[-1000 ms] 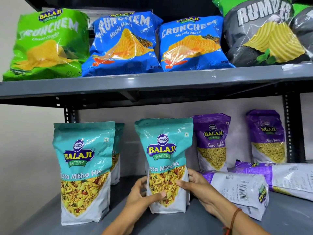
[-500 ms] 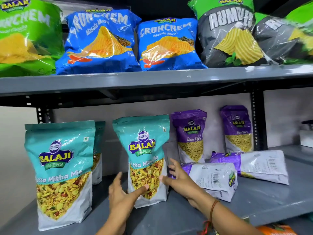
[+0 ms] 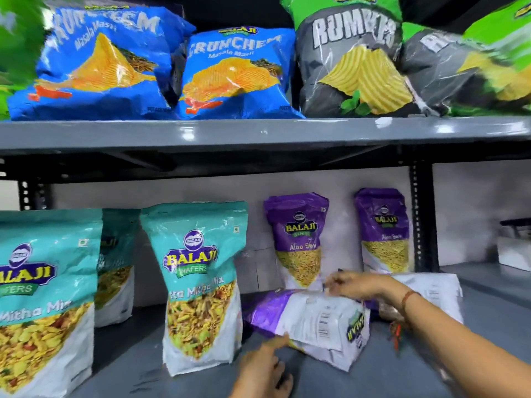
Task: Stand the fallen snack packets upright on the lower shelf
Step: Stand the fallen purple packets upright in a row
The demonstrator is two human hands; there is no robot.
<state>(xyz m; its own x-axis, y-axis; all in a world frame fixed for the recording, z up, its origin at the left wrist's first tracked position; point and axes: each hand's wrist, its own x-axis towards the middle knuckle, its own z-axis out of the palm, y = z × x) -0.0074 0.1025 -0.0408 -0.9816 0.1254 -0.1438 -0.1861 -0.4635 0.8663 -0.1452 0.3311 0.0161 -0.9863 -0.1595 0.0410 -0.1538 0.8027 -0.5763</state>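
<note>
Teal Khatta Mitha Mix packets (image 3: 201, 285) stand upright on the lower shelf (image 3: 373, 380). Two purple Aloo Sev packets lie flat: the nearer (image 3: 313, 320), the farther (image 3: 431, 291). Left hand (image 3: 263, 369) and right hand (image 3: 356, 285) reach the nearer, fingers spread, nothing gripped yet.

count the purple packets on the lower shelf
4. Two stand at the back wall. Two lie flat in front: the near one between both hands, the other behind the right wrist. More could hide behind.
</note>
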